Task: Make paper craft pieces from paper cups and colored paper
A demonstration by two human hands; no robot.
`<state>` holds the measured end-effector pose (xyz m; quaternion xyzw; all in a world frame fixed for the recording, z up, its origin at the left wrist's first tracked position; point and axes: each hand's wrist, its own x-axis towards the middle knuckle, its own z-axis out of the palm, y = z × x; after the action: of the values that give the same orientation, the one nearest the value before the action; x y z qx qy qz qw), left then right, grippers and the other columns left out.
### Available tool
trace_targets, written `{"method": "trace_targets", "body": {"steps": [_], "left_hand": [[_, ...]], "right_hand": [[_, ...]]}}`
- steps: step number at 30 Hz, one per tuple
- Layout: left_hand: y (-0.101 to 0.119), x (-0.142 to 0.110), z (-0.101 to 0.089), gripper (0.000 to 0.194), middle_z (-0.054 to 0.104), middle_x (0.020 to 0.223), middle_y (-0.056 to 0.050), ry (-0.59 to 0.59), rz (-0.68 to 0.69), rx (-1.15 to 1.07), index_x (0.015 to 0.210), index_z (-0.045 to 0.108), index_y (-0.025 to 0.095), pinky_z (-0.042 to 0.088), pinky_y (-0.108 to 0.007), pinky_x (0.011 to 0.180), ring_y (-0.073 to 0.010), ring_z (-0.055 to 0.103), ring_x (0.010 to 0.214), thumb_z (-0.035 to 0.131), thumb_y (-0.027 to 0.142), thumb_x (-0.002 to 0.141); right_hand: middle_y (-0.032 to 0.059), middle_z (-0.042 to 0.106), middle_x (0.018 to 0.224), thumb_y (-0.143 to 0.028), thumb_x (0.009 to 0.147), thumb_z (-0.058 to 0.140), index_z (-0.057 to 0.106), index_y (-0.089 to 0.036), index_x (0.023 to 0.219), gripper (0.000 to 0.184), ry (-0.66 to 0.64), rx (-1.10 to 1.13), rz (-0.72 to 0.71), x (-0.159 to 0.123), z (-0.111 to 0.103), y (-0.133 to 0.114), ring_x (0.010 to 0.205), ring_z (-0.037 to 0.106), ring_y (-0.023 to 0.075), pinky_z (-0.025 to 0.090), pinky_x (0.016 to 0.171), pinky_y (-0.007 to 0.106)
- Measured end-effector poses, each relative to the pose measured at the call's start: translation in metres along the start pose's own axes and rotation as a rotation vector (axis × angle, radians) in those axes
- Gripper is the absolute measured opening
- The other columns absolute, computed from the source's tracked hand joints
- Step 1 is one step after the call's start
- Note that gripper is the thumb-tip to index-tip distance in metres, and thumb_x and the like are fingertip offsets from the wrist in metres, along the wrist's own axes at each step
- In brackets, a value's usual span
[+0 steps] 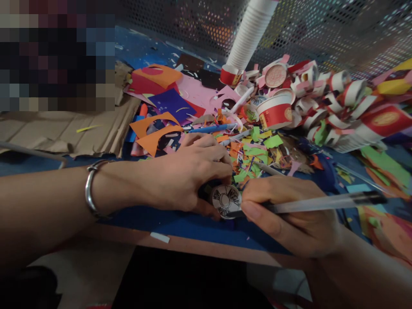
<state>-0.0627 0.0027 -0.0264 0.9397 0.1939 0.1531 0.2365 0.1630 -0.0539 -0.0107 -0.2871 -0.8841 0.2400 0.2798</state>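
My left hand (189, 174), with a silver bangle (91, 189) on the wrist, is closed over a small round object (226, 201) with a white patterned top, pressing it onto a blue sheet (180, 223). My right hand (289, 214) pinches a clear-barrelled pen (322, 203) whose tip touches the edge of the round object. The pen's barrel points right.
Coloured paper scraps (254, 154) litter the table behind my hands. Red-and-white paper cups (276, 111), cut cup strips (337, 103) and a tall stack of white cups (249, 36) stand at the back right. Cardboard (64, 128) lies left. A perforated metal wall (337, 30) closes the back.
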Motion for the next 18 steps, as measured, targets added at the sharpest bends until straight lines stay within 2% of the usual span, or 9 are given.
{"method": "trace_targets", "body": {"steps": [9, 18], "left_hand": [[-0.0026, -0.0009, 0.0035, 0.037, 0.066, 0.113, -0.007, 0.028, 0.019, 0.017, 0.101, 0.070, 0.022, 0.035, -0.045, 0.095, -0.0292, 0.051, 0.108, 0.083, 0.046, 0.075], [-0.0031, -0.0015, 0.0039, 0.036, 0.065, 0.116, -0.007, 0.017, 0.017, 0.030, 0.100, 0.069, 0.022, 0.035, -0.044, 0.096, -0.0289, 0.050, 0.111, 0.081, 0.047, 0.078]], "right_hand": [[-0.0006, 0.064, 0.066, -0.012, 0.093, 0.054, 0.058, -0.020, 0.084, 0.013, 0.017, -0.037, 0.007, 0.0010, -0.0015, 0.0002, 0.056, 0.061, 0.0126, 0.047, 0.054, 0.025], [-0.0014, 0.062, 0.065, -0.013, 0.093, 0.055, 0.058, -0.019, 0.081, 0.014, 0.022, 0.005, 0.018, 0.0014, 0.0004, 0.0028, 0.054, 0.058, 0.0107, 0.045, 0.053, 0.023]]}}
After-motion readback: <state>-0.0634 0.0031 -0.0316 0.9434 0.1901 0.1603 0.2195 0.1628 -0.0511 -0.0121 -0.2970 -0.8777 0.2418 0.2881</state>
